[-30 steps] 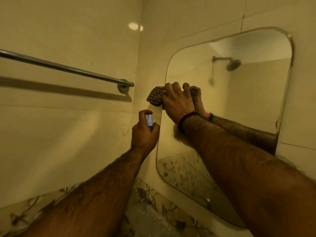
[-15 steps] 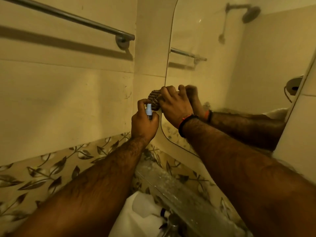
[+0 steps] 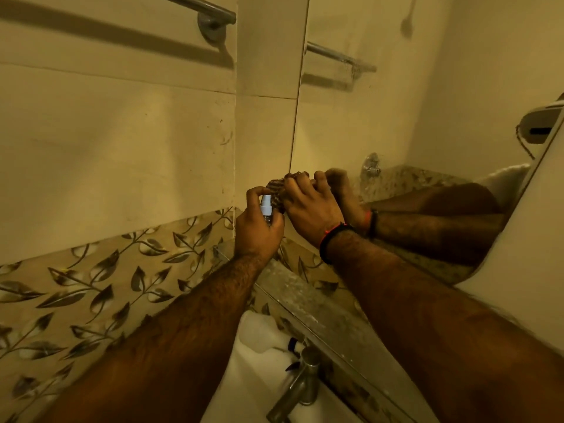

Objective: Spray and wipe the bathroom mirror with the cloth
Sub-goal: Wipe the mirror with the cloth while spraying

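The wall mirror with rounded corners fills the right half of the head view. My right hand presses a brown checked cloth against the mirror's lower left edge; most of the cloth is hidden under my fingers. Just left of it, my left hand grips a small spray bottle with a pale cap, held upright and touching the cloth. The mirror reflects my right hand and forearm.
A steel towel rail runs along the left wall above. A glass shelf sits under the mirror. Below are a white basin and a metal tap. Leaf-patterned tiles band the wall.
My right hand has slid the cloth down the mirror's left edge from its upper part to near the bottom. My left hand with the bottle followed, and my view tilted down.
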`<state>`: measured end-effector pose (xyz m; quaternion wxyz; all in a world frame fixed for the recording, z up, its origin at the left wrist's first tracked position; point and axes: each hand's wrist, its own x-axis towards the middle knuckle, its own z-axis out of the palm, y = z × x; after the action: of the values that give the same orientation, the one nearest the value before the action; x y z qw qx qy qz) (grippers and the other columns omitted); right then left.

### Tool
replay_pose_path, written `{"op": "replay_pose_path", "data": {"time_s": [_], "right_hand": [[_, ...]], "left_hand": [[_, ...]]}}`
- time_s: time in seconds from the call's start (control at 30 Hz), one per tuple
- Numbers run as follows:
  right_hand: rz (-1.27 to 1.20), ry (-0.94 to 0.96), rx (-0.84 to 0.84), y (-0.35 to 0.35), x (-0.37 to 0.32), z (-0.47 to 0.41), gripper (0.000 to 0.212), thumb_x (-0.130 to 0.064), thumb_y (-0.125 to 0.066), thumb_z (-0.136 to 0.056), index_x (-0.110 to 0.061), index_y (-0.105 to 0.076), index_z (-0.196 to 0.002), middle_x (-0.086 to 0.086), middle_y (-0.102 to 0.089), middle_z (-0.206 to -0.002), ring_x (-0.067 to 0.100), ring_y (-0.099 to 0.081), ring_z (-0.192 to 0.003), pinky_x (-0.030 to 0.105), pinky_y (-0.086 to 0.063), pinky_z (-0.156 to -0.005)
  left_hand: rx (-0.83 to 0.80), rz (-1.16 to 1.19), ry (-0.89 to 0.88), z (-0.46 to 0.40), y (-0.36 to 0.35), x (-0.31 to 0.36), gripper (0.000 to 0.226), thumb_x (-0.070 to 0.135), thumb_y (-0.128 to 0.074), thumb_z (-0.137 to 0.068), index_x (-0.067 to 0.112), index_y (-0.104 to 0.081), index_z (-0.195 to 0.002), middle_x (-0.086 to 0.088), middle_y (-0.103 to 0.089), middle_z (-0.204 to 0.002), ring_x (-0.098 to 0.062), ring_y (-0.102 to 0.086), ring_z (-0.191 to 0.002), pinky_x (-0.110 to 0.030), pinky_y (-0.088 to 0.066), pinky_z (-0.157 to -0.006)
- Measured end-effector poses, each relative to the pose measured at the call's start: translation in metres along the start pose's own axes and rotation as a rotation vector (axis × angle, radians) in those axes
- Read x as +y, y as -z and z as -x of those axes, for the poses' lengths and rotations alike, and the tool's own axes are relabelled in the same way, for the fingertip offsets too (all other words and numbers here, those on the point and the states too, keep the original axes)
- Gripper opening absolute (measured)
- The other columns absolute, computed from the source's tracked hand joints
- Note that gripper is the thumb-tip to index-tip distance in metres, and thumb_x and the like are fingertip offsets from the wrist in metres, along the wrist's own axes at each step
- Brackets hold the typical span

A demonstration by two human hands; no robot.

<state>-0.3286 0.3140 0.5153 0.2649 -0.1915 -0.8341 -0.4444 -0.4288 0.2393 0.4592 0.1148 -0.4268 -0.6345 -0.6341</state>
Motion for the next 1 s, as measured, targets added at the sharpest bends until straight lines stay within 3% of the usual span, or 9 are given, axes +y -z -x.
{"op": "replay_pose_path", "data": {"time_s": [0.1,0.3,0.43,0.63,0.83,1.0], "right_hand": [[-0.012,0.031,-0.002,-0.004,-0.004,0.012,0.039,-0.024,-0.044,-0.093,-0.016,-0.055,-0.129,0.006,-0.055,-0.125,0.029,-0.05,-0.119,0.051,-0.034,-0.102],[-0.031,0.07,0.026,-0.001,-0.004,0.031,0.037,-0.025,-0.046,-0.091,-0.015,-0.06,-0.124,0.006,-0.059,-0.117,0.028,-0.054,-0.112,0.05,-0.038,-0.1],[-0.064,0.098,0.012,0.005,-0.001,0.048,0.042,-0.024,-0.036,-0.09,-0.014,-0.061,-0.121,0.005,-0.059,-0.114,0.028,-0.054,-0.111,0.049,-0.035,-0.1],[-0.064,0.151,0.003,0.015,0.012,0.065,0.027,-0.025,-0.061,-0.083,-0.012,-0.069,-0.106,0.006,-0.059,-0.111,0.029,-0.055,-0.11,0.053,-0.037,-0.101],[-0.015,0.134,0.019,0.031,0.032,0.066,0.024,-0.024,-0.053,-0.086,-0.013,-0.069,-0.102,0.007,-0.058,-0.111,0.03,-0.055,-0.108,0.053,-0.023,-0.101],[0.008,0.108,0.007,0.048,0.054,0.06,0.033,-0.024,-0.041,-0.09,-0.012,-0.064,-0.11,0.008,-0.055,-0.116,0.031,-0.051,-0.111,0.053,-0.024,-0.101]], "left_hand": [[0.004,-0.012,0.025,0.007,-0.004,-0.001,0.039,0.017,-0.062,-0.088,0.026,-0.043,-0.12,-0.002,-0.061,-0.081,-0.006,-0.054,-0.06,-0.015,-0.035,-0.048],[0.004,-0.002,0.053,0.015,-0.005,0.004,0.04,0.018,-0.062,-0.088,0.034,-0.04,-0.117,-0.002,-0.059,-0.077,-0.013,-0.057,-0.06,-0.027,-0.048,-0.051],[0.034,-0.028,0.052,0.015,-0.003,0.01,0.041,0.019,-0.062,-0.088,0.036,-0.039,-0.116,0.0,-0.057,-0.073,-0.009,-0.054,-0.057,-0.021,-0.038,-0.045],[0.067,-0.029,0.032,0.013,0.001,0.033,0.042,0.017,-0.062,-0.087,0.037,-0.038,-0.115,-0.003,-0.058,-0.075,-0.013,-0.053,-0.057,-0.025,-0.042,-0.049],[0.055,-0.008,0.026,0.01,0.004,0.055,0.04,0.02,-0.061,-0.089,0.036,-0.038,-0.118,-0.006,-0.063,-0.08,-0.014,-0.06,-0.061,-0.028,-0.053,-0.05],[0.06,0.014,0.009,0.009,0.005,0.075,0.037,0.02,-0.06,-0.089,0.035,-0.04,-0.117,-0.002,-0.06,-0.075,-0.016,-0.06,-0.059,-0.031,-0.051,-0.048]]}}
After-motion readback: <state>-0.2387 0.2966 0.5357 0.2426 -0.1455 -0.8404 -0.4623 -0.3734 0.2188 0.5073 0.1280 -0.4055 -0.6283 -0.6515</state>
